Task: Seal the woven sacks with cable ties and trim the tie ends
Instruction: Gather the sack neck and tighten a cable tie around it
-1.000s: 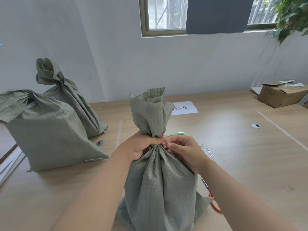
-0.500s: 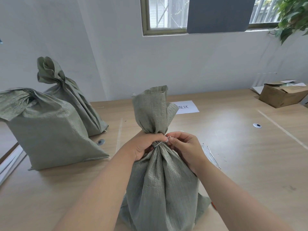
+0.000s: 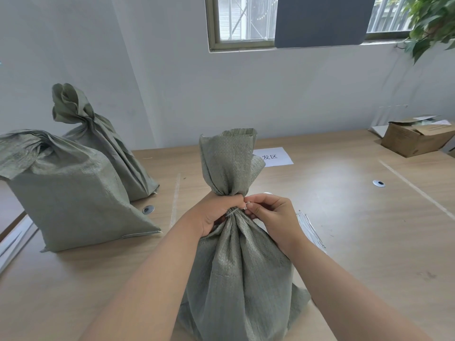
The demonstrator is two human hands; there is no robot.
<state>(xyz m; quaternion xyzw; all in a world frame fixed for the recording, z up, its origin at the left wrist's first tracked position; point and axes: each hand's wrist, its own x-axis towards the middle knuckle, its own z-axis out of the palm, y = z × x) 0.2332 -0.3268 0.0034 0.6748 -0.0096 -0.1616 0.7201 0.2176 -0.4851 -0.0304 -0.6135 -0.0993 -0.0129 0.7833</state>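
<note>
One sack [image 3: 241, 267], centre frame, half done: left hand [image 3: 219, 214] grips neck, right hand [image 3: 274, 217] pinches tie [image 3: 232, 212], no trimming yet.

Green sack [image 3: 236, 279] standing on the counter [image 3: 357, 254], white cable tie [image 3: 232, 212] wrapping its bunched neck, spare ties [image 3: 311, 230] lying beside it

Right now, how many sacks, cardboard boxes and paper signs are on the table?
Sacks: 3
Cardboard box: 1
Paper sign: 1
Total: 5
</note>
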